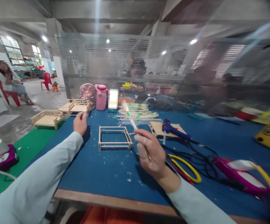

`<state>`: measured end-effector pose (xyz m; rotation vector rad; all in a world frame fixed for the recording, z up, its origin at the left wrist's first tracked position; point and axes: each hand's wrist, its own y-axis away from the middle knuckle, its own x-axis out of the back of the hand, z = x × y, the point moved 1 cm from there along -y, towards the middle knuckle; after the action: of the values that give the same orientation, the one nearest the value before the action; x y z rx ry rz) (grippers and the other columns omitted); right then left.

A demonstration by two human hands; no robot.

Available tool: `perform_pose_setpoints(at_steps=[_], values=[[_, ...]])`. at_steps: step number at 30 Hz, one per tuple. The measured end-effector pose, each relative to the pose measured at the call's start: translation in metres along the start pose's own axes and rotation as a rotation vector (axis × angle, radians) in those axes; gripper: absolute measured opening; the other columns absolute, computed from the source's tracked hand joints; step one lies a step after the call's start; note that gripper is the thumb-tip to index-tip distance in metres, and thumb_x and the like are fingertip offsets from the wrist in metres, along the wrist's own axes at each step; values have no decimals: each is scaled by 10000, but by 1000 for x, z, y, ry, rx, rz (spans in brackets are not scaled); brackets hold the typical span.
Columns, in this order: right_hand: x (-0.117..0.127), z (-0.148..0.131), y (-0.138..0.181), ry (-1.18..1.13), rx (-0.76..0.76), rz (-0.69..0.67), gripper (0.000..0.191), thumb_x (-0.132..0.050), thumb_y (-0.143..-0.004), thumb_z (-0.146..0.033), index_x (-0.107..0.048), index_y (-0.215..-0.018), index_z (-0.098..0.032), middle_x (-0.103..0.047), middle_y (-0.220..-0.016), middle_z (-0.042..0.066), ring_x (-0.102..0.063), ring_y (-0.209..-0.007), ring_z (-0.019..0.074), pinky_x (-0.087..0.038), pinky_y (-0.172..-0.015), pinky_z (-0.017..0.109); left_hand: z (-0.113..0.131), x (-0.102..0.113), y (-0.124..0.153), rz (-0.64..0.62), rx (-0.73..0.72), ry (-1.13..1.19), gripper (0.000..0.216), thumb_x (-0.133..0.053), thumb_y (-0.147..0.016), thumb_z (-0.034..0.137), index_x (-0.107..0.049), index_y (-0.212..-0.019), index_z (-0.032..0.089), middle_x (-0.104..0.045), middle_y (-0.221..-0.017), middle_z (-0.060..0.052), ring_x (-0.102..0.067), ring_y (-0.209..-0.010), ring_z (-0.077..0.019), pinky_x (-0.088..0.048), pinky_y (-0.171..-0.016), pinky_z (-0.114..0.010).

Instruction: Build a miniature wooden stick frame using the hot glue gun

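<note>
My right hand [150, 154] is closed around the lower end of a pair of chopsticks in a clear wrapper with green print [130, 115]. The pack tilts up and away over the table. My left hand [80, 123] is raised at the left with its fingers curled together; what they hold, if anything, is hidden. Between my hands stands an open box-shaped frame of thin sticks [115, 144], touched by neither hand. Behind it lies a pile of similar wrapped chopsticks [139, 112]. Small stick-built beds [48, 119] stand past my left hand.
A blue glue gun [175, 130] rests on a stick panel [157, 129] at the right. Cables, yellow-handled pliers [188, 169] and a purple power strip [242, 177] lie nearby. A pink flask [101, 98] and a lit phone [113, 99] stand before a perforated screen [83, 59]; people sit beyond.
</note>
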<state>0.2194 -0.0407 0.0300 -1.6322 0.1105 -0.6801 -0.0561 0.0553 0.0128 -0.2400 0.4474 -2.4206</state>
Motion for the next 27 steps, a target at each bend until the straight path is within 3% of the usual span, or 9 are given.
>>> perform_pose_setpoints(at_steps=[4, 7, 9, 13, 16, 18, 21, 24, 27], values=[[0, -11, 1, -47, 50, -80, 309, -471, -853, -178, -540, -1149, -233, -593, -1161, 125, -593, -1042, 225, -530, -842, 404, 49, -3, 33, -100, 19, 156, 365, -334, -890, 438, -559, -958, 159, -579, -690, 0, -452, -505, -91, -356, -483, -196], [-2, -21, 4, -144, 147, -188, 338, -428, -882, -220, -496, -1213, -219, -575, -1189, 146, -579, -1076, 223, -536, -828, 371, 85, -11, 81, -547, 172, 566, 448, -348, -883, 532, -521, -1084, 171, -653, -889, -66, -583, -685, -124, -445, -575, -215], [-6, -25, 7, -195, 195, -209, 386, -430, -891, -255, -437, -1276, -223, -557, -1205, 147, -560, -1106, 218, -529, -835, 354, 100, -13, 104, -693, 275, 655, 424, -449, -855, 520, -535, -1057, 158, -673, -908, -84, -616, -739, -155, -482, -650, -260], [-11, -23, 9, -232, 62, -100, 718, -541, -802, -508, -238, -1394, -241, -472, -1274, 163, -519, -1135, 274, -528, -760, 372, 113, -12, 101, -599, 221, 750, 229, -545, -842, 370, -547, -924, 156, -669, -709, -17, -615, -649, -128, -479, -650, -240], [-14, -17, 6, -294, -260, -222, 539, -444, -837, -546, -445, -1237, -186, -611, -915, 78, -604, -777, 197, -487, -598, 293, 116, -12, 82, -559, 134, 759, 179, -525, -861, 336, -540, -913, 165, -680, -724, -6, -631, -688, -121, -473, -689, -234], [-17, -16, 6, -329, -405, -389, 380, -343, -901, -476, -587, -907, -184, -554, -645, 0, -528, -571, 137, -423, -539, 257, 116, -16, 78, -605, 125, 723, 200, -531, -855, 356, -538, -920, 167, -688, -737, -10, -639, -716, -131, -472, -717, -250], [-22, -16, 7, -345, -475, -470, 460, -291, -928, -416, -457, -558, -196, -440, -512, -25, -428, -487, 109, -341, -488, 243, 115, -24, 91, -667, 130, 691, 280, -557, -824, 426, -533, -922, 166, -694, -758, -26, -646, -754, -156, -475, -752, -285], [-25, -15, 10, -313, -529, -345, 445, -287, -924, -422, -411, -553, -211, -419, -507, -21, -388, -471, 116, -316, -463, 257, 112, -37, 117, -773, 123, 640, 345, -588, -774, 487, -535, -865, 158, -688, -767, -52, -647, -779, -182, -474, -768, -306], [-23, -10, 9, -347, -531, -275, 417, -266, -923, -433, -522, -675, -217, -527, -584, 19, -472, -521, 151, -387, -494, 280, 108, -47, 139, -933, 136, 568, 352, -565, -774, 503, -544, -844, 158, -668, -763, -61, -640, -776, -189, -471, -754, -303]])
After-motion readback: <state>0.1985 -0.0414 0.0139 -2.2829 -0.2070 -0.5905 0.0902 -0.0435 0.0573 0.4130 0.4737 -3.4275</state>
